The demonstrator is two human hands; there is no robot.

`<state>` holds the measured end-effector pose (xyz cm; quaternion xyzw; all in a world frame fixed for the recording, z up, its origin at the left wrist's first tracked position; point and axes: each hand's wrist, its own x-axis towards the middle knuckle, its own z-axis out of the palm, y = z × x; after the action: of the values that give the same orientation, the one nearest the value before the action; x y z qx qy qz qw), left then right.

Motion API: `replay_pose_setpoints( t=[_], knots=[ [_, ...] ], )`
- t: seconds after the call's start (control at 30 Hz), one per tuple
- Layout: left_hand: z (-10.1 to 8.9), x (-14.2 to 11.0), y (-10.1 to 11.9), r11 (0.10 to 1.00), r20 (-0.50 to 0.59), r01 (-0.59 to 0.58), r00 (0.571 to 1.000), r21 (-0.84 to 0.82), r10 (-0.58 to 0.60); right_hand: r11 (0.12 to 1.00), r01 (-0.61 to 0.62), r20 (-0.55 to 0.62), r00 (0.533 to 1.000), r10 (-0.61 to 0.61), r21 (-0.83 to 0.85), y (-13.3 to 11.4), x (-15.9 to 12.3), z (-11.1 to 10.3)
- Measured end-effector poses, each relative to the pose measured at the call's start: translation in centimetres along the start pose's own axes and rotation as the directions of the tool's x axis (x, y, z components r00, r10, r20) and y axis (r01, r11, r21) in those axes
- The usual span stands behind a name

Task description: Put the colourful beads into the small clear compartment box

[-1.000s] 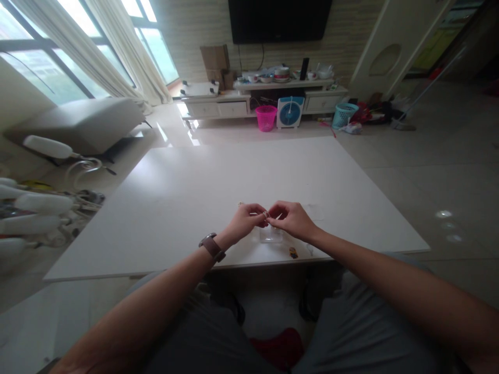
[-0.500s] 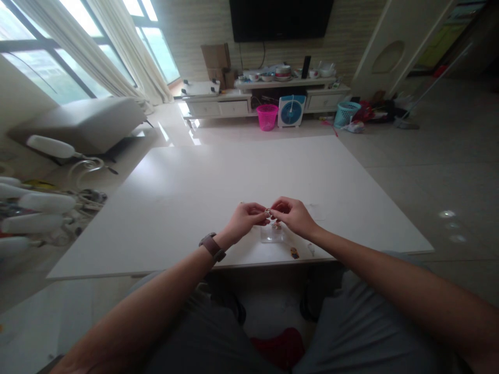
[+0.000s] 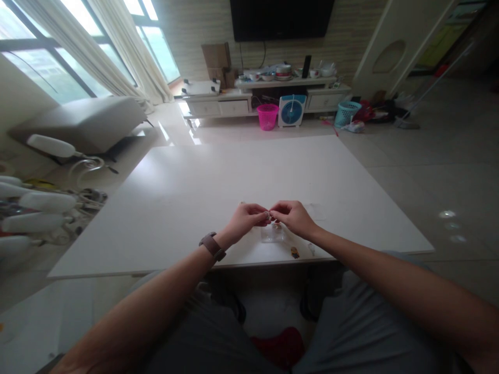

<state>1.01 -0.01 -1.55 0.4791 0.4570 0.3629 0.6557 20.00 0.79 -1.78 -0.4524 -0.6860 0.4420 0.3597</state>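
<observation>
My left hand [image 3: 245, 220] and my right hand [image 3: 293, 216] meet fingertip to fingertip just above the near edge of the white table [image 3: 234, 176]. Both are closed in a pinch on one tiny object [image 3: 268, 214], too small to name. Under the fingers lies a small clear plastic piece [image 3: 272, 235] on the table. A tiny dark and yellow item [image 3: 294, 253] rests near the table's front edge, right of my hands. A brown watch [image 3: 212, 245] sits on my left wrist.
A grey sofa [image 3: 78, 122] and white cables and devices [image 3: 42, 208] stand at the left. Beyond the table are a TV cabinet [image 3: 265, 96], a pink basket [image 3: 267, 116], a blue fan [image 3: 292, 111] and a teal basket [image 3: 345, 114]. Tiled floor lies to the right.
Both hands have stayed pinched together with only slight finger shifts. The view has drifted a little.
</observation>
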Motion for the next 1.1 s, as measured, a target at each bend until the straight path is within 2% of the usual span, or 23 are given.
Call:
replay_pose_setpoints(
  t=[0.23,0.77,0.9,1.1],
  knots=[
    [0.0,0.1,-0.2,0.999,-0.015,-0.005,1.0,0.037,0.005,1.0,-0.011,0.032,0.999,0.011,0.016,-0.3,-0.3,0.2],
    [0.1,0.2,-0.4,0.998,0.045,0.061,0.997,-0.002,-0.061,0.999,-0.047,-0.007,0.999,0.046,-0.023,0.7,0.0,0.4],
    [0.0,0.1,-0.2,0.998,0.049,0.067,0.997,-0.014,-0.066,0.998,-0.064,-0.029,0.997,0.065,0.023,0.9,0.3,0.4],
    [-0.3,0.1,-0.2,0.991,0.035,0.1,0.995,-0.093,-0.097,0.971,-0.11,-0.017,0.993,0.116,0.212,0.8,0.5,0.2]
  ],
)
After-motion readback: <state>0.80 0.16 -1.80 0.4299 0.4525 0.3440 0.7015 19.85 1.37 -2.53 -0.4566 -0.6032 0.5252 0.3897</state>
